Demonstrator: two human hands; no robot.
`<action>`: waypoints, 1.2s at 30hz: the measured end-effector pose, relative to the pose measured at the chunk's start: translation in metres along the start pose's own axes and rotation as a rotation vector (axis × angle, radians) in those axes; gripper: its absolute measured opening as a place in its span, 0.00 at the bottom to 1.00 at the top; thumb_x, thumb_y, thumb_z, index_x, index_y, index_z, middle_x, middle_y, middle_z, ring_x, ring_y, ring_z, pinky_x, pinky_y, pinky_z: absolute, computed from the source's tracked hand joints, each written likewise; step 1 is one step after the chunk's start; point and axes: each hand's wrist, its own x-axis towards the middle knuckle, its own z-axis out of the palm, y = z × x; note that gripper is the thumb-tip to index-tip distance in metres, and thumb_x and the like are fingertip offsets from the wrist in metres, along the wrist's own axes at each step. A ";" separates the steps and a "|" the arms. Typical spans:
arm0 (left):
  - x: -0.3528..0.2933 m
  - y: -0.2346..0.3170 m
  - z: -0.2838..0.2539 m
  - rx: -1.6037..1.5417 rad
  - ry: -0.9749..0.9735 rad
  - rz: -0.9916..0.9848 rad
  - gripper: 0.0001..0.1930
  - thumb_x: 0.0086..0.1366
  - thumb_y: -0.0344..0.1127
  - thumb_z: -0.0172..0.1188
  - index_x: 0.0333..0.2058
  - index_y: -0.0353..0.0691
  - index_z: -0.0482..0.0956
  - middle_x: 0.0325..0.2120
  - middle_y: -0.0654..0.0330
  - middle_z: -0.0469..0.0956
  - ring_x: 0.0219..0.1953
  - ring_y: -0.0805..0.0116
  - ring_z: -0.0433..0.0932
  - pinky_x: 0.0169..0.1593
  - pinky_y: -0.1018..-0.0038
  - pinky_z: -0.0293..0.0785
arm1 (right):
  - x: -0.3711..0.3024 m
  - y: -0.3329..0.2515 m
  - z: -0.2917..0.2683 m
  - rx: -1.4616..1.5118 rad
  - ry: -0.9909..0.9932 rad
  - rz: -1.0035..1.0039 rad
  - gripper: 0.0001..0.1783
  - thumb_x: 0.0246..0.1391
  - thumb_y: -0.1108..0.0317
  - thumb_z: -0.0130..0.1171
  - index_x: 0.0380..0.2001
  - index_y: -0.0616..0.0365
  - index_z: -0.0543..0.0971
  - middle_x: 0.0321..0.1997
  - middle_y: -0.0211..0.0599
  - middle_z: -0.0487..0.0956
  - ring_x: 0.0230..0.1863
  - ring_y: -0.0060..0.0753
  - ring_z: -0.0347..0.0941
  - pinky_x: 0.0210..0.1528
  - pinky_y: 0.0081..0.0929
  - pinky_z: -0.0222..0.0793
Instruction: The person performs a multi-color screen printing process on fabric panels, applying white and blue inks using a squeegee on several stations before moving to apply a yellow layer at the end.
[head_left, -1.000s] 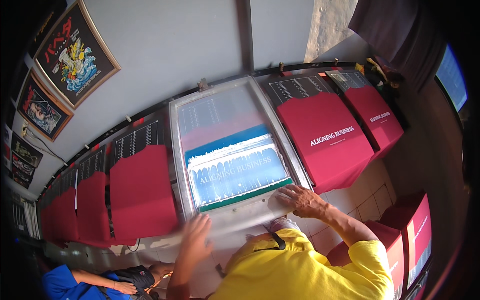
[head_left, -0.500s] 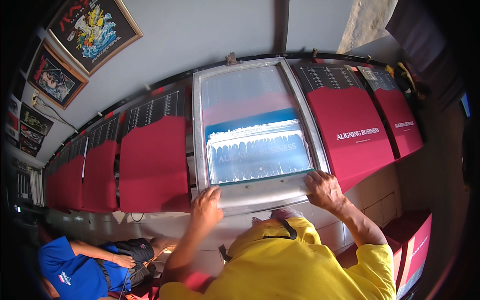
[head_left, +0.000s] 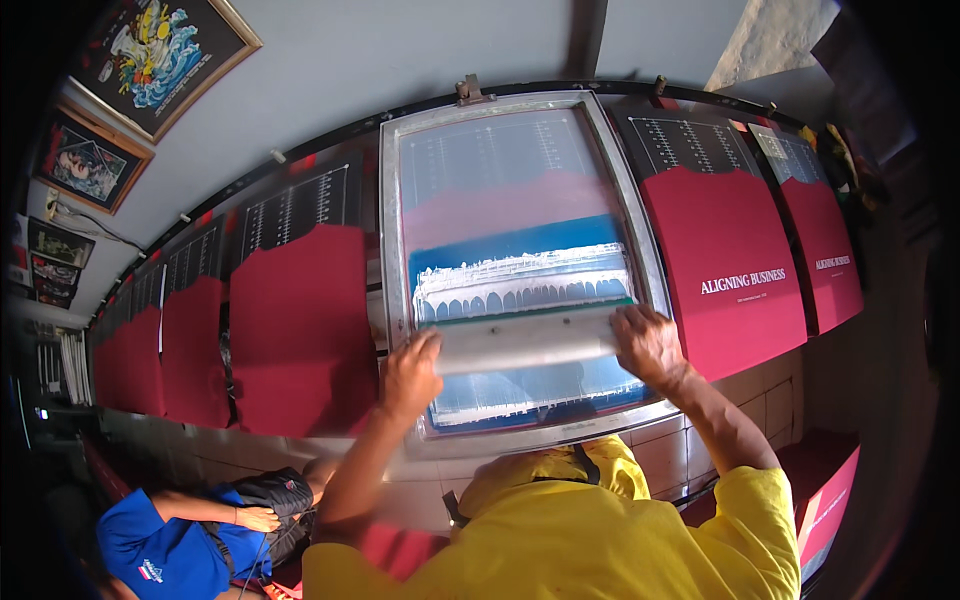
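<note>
Both my hands grip a wide squeegee (head_left: 528, 340), a pale bar with a green blade along its far edge. My left hand (head_left: 408, 375) is closed round its left end, my right hand (head_left: 648, 348) round its right end. It lies across a silkscreen frame (head_left: 650, 250) with pale metal edges. White ink (head_left: 520, 268) forms a ridge beyond the blade, with scalloped streaks between them. Blue stencil (head_left: 560, 230) surrounds the inked area. Through the upper mesh a red shirt on its board shows faintly; the squeegee hides the middle of the stencil.
Red shirts on boards flank the screen: a plain one (head_left: 300, 330) at left with several beyond it, and printed ones (head_left: 725, 260) at right. A metal clamp (head_left: 472, 92) sits at the screen's far edge. At lower left sits a person in blue (head_left: 190, 540).
My hands have moved the squeegee away from me, from the screen's near edge to mid-stencil. It now covers the lettering, and a near strip of inked stencil has come into sight.
</note>
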 end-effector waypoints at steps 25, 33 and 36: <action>-0.020 0.018 -0.006 0.019 -0.018 -0.019 0.20 0.44 0.19 0.59 0.40 0.32 0.81 0.44 0.52 0.81 0.47 0.56 0.81 0.50 0.66 0.78 | -0.020 -0.011 -0.006 0.004 -0.005 0.052 0.09 0.37 0.76 0.58 0.26 0.60 0.71 0.30 0.42 0.75 0.34 0.41 0.77 0.31 0.34 0.78; 0.070 -0.019 -0.011 -0.014 -0.097 -0.117 0.17 0.45 0.17 0.57 0.37 0.34 0.82 0.40 0.53 0.81 0.39 0.48 0.81 0.45 0.62 0.78 | 0.057 0.040 0.007 -0.060 -0.052 0.053 0.08 0.41 0.74 0.61 0.27 0.58 0.74 0.28 0.39 0.77 0.28 0.43 0.78 0.29 0.36 0.77; 0.058 -0.009 -0.018 -0.005 -0.098 -0.130 0.17 0.47 0.18 0.57 0.38 0.33 0.81 0.40 0.54 0.82 0.41 0.49 0.81 0.46 0.62 0.78 | 0.049 0.035 -0.002 -0.033 -0.049 0.044 0.09 0.39 0.76 0.61 0.29 0.58 0.76 0.30 0.40 0.78 0.30 0.41 0.79 0.29 0.34 0.78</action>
